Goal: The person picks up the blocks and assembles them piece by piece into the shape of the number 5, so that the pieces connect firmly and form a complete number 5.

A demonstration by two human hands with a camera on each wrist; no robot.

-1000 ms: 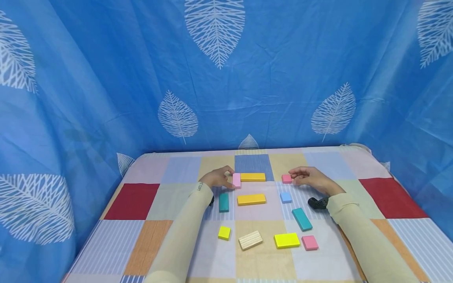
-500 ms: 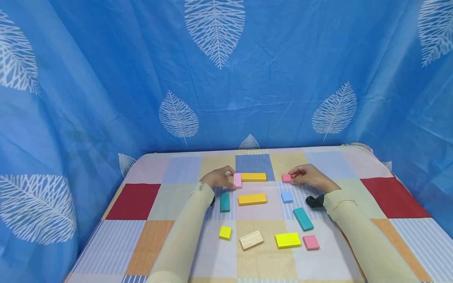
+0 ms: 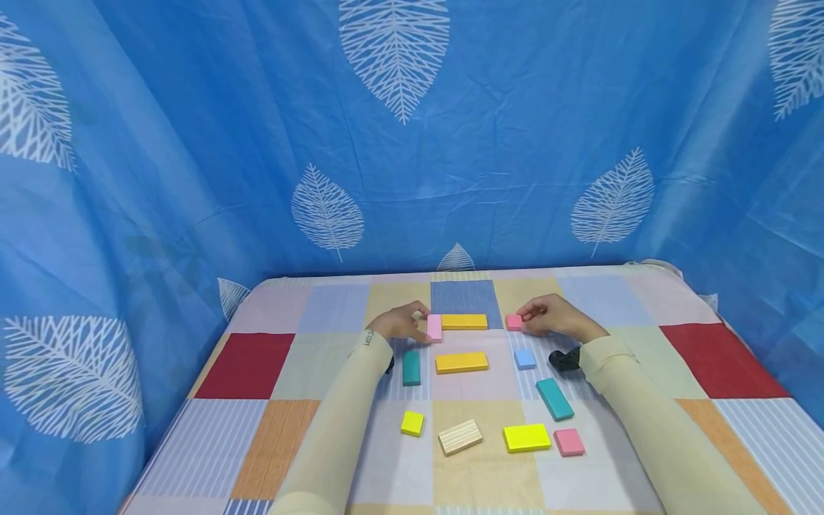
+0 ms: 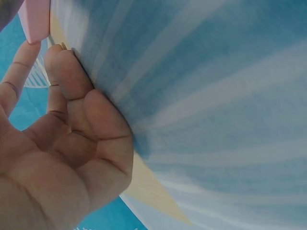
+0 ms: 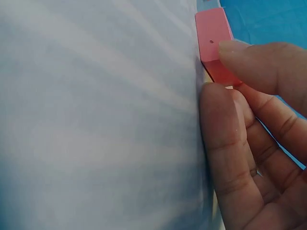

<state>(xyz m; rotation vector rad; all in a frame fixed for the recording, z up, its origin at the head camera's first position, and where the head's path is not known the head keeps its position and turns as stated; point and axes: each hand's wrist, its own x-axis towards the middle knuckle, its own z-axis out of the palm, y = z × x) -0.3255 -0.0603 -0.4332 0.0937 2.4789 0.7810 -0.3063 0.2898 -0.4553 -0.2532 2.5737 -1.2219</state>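
Note:
My left hand [image 3: 399, 323] holds a light pink block [image 3: 434, 328] by its near and far ends, thumb and index finger at each. That block stands against the left end of a flat orange-yellow block [image 3: 464, 322]. In the left wrist view an index fingertip touches the pink block [image 4: 36, 19], and the other fingers curl down on the cloth. Across from it my right hand [image 3: 557, 319] pinches a small coral-pink square block [image 3: 513, 322], a short gap right of the orange-yellow one. The right wrist view shows the thumb on a side of this square block [image 5: 213, 36].
Nearer me on the patchwork cloth [image 3: 244, 366] lie a second orange-yellow block [image 3: 461, 363], a blue square [image 3: 524, 359], two teal blocks [image 3: 411, 368], two yellow ones [image 3: 526, 438], a striped wooden block [image 3: 460, 437] and a pink square [image 3: 569, 442]. A blue curtain [image 3: 489, 143] hangs behind.
My right hand has slid the coral-pink square left, narrowing its gap to the far orange-yellow block. My left hand keeps its hold on the light pink block. The head view has shifted slightly.

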